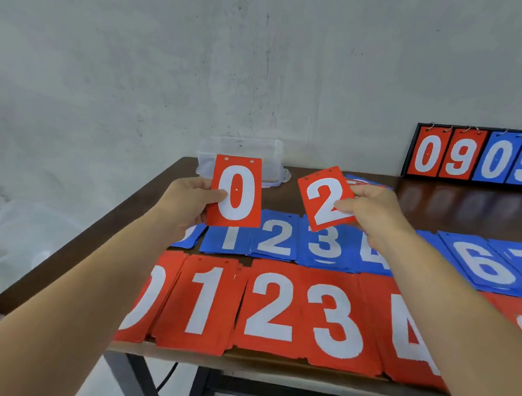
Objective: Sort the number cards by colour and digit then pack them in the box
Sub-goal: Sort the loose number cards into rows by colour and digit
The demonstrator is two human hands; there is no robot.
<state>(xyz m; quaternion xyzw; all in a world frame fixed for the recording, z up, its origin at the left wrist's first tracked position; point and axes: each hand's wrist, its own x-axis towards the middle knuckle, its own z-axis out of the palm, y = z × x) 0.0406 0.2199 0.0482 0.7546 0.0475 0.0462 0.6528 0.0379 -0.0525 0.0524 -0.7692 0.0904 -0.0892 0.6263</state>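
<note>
My left hand pinches a red card with a white 0, held upright above the table. My right hand pinches a red card with a white 2, tilted to the left. Below them lie two rows of card piles on the brown table. The blue row at the back shows 1, 2, 3, 4, 6, 7; the red row at the front shows 0, 1, 2, 3, 4. A clear plastic box stands at the table's back edge, partly behind the 0 card.
A black flip scoreboard reading 0 9 0 9 stands at the back right against the wall. More loose cards lie behind my right hand. A clear plastic bag sits off the table's left edge. The wall is close behind.
</note>
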